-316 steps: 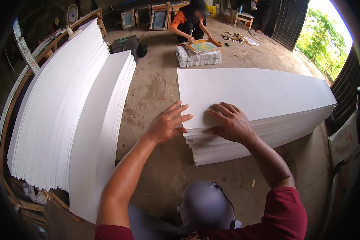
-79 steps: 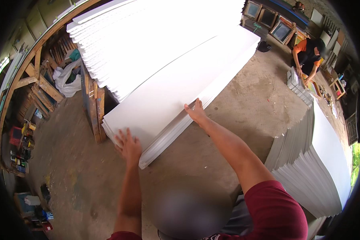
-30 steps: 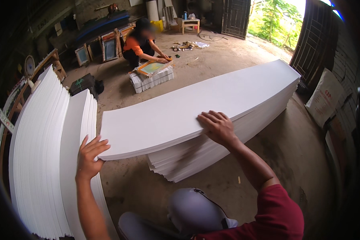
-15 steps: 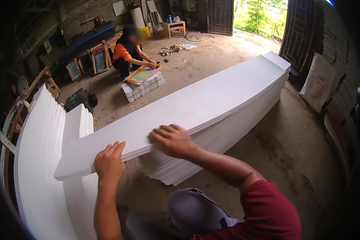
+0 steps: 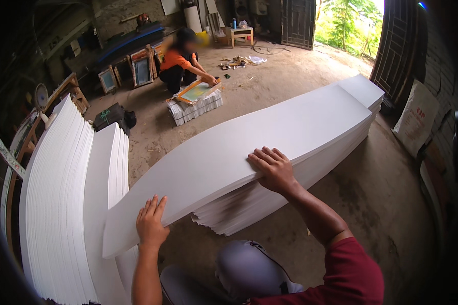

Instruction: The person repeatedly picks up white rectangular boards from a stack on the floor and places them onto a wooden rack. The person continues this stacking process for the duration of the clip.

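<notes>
Half a second back the white sheet (image 5: 249,152) bridged from the right-hand stack (image 5: 310,168) with my hands close together near its left end; now it has slid further left, its loose end overhanging the low stack (image 5: 107,168) beside the tall pile (image 5: 51,203). From my remote seat I see my left hand (image 5: 150,223) flat on the sheet's near-left edge, fingers together and curled lightly over the rim, and my right hand (image 5: 273,168) pressing on top further right, fingers slightly spread, not clamped. I judge the risk is sag: the sheet is long and limp, so the unsupported middle could buckle or crease, or drag the next sheets off the stack's ragged lower edge if I push unevenly. Underneath is a bare, dusty concrete floor (image 5: 381,203), which would soil a dropped sheet. Further off, another person (image 5: 180,63) in an orange top crouches over a framed screen on a small pile of sheets (image 5: 196,104), frames lean against the wall, and an open doorway (image 5: 348,23) shows greenery.
</notes>
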### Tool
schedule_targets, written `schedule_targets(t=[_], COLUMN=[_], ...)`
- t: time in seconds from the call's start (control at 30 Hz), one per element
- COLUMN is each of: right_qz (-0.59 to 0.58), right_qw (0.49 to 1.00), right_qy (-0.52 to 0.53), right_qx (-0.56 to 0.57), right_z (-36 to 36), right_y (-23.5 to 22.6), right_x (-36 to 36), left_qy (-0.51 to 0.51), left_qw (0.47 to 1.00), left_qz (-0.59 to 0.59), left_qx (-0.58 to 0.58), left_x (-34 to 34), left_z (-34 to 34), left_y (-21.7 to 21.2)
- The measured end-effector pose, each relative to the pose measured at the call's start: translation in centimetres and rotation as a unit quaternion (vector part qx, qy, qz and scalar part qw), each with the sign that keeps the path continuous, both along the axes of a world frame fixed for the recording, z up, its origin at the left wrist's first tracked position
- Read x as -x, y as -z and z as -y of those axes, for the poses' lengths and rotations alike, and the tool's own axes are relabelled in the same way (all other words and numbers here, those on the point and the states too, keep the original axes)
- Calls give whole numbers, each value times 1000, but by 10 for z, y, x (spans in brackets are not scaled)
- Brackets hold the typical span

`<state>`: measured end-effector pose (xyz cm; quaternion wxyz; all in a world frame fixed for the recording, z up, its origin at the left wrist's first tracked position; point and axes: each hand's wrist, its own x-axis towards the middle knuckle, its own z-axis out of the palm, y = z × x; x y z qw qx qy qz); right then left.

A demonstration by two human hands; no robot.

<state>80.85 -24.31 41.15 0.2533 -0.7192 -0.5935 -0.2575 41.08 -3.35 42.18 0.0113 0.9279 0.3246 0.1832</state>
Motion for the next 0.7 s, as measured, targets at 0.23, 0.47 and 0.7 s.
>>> schedule_targets(t=[0.23, 0.47, 0.7], right_qz=[-11, -30, 4], right_qw=[986, 979, 981], right_qy=[-42, -63, -43], right_qx=[159, 191, 187], right_z=[33, 31, 3], right_y=[-11, -28, -21], right_x=[-19, -22, -13], left_qy=[38, 19, -39], left_qw=[996, 994, 994], left_qz=[-59, -75, -77], left_qx=[-63, -72, -61], left_x=[26, 59, 100], left_z=[-3, 9, 30], left_y=[0, -39, -39])
